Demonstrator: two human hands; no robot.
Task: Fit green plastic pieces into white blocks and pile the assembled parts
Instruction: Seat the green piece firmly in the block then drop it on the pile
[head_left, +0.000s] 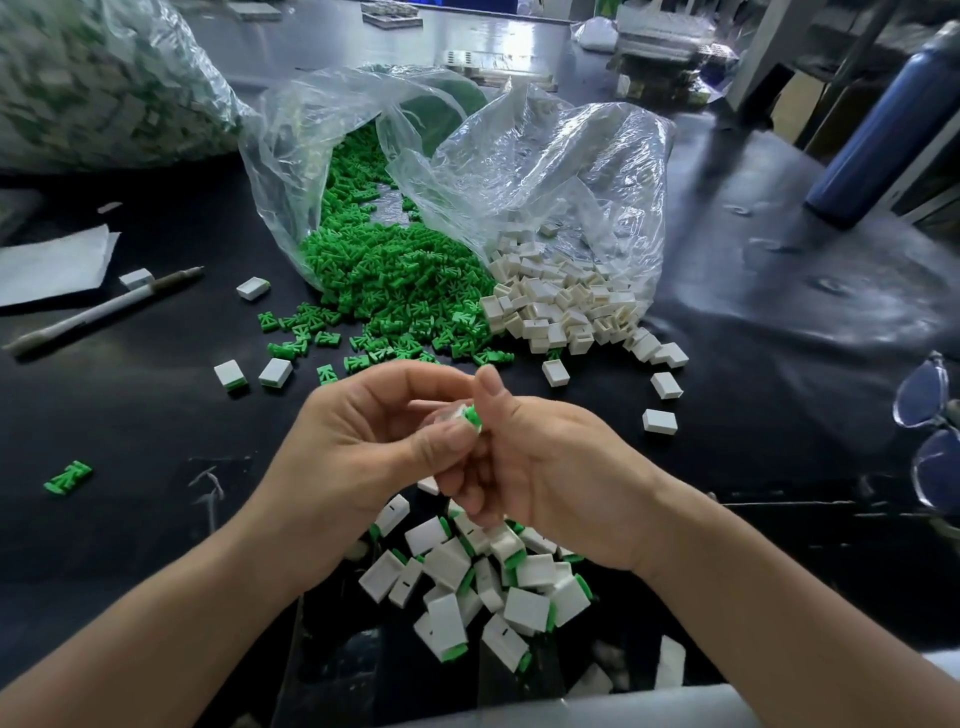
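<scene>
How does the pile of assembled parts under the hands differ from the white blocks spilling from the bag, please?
The assembled parts show green ends; the white blocks are plain, many with an open hollow end. The assembled parts lie bare at the near edge of the table; the white blocks lie farther off, partly inside a clear bag. Both are small white rectangular shells, jumbled.
</scene>
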